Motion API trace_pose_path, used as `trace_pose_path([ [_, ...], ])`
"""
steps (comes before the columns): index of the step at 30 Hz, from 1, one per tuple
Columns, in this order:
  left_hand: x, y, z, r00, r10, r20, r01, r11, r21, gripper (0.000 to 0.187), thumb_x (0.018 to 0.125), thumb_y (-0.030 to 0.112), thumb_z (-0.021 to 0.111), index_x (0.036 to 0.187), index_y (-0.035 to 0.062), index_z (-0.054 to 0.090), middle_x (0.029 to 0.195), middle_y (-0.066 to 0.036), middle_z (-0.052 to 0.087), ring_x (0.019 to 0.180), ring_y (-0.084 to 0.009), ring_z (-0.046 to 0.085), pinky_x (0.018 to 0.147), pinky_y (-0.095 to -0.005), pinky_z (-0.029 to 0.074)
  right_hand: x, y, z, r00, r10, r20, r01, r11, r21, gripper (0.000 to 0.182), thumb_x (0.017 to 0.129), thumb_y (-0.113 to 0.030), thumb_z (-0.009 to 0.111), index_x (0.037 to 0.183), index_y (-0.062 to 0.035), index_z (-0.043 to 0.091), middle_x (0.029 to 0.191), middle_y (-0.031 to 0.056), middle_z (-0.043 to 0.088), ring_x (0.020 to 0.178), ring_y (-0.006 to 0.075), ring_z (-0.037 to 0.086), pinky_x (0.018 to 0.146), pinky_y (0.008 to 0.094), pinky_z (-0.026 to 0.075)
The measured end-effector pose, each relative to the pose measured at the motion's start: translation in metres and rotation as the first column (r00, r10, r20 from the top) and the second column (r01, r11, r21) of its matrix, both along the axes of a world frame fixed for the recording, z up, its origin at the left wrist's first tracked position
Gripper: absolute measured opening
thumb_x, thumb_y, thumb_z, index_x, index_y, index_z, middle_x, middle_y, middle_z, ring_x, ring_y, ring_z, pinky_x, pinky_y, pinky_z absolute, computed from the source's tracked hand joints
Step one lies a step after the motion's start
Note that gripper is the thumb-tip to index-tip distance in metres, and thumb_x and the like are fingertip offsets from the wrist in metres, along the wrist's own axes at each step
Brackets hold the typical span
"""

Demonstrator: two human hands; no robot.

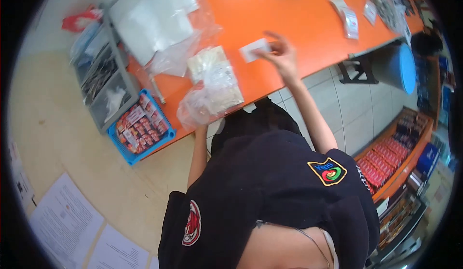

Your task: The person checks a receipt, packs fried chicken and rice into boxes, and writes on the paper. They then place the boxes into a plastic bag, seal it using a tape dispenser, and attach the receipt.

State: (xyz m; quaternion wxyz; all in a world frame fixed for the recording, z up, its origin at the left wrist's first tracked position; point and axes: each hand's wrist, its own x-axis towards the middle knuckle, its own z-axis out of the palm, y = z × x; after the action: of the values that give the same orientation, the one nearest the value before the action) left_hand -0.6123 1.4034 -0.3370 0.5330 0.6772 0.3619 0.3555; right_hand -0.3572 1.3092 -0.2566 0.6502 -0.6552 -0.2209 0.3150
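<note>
My right hand (282,55), slightly blurred, pinches a small white card (254,50) above the orange table (241,8). Crumpled clear plastic (214,93) surrounds my left hand (200,95) near the table's front edge, and the fingers seem closed on it. Much of that hand is covered by the plastic. Pale, flat packets (210,64) lie beside and partly under this plastic. Farther back at the left, a large clear bag holds white sheets (154,20).
A grey divided tray (103,76) and a blue basket (141,129) of small printed packets stand at the left. White packets (346,18) lie at the right. Beyond the table edge are a blue-topped bin (407,68) and a shelf of red packs (386,160).
</note>
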Motion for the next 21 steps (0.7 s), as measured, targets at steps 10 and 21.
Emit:
trace_pose_path([
  [10,0.002,0.010,0.013,0.948,-0.137,0.286,0.215,0.941,-0.262,0.045,0.070,0.016,0.062,0.111,0.0051,0.050,0.126,-0.012,0.047,0.118,-0.0326,0.042,0.100,-0.0441,0.029,-0.107,0.073,-0.047,0.743,0.139,0.655,0.102,0.943,-0.316,0.060,0.062,-0.026,0.076,0.115,-0.0114,0.052,0.102,0.0079,0.055,0.101,0.0263,0.043,0.090,0.0440,0.029],
  [21,0.022,0.000,-0.007,0.960,-0.156,-0.234,0.232,0.908,0.348,0.050,0.073,0.017,0.063,0.119,0.0028,0.048,0.130,-0.012,0.043,0.120,-0.0285,0.041,0.102,-0.0392,0.031,-0.069,0.051,-0.107,0.966,0.186,0.181,-0.093,0.898,-0.430,0.057,0.079,-0.038,0.060,0.125,-0.0096,0.041,0.119,0.0193,0.039,0.113,0.0323,0.036,0.096,0.0404,0.029],
])
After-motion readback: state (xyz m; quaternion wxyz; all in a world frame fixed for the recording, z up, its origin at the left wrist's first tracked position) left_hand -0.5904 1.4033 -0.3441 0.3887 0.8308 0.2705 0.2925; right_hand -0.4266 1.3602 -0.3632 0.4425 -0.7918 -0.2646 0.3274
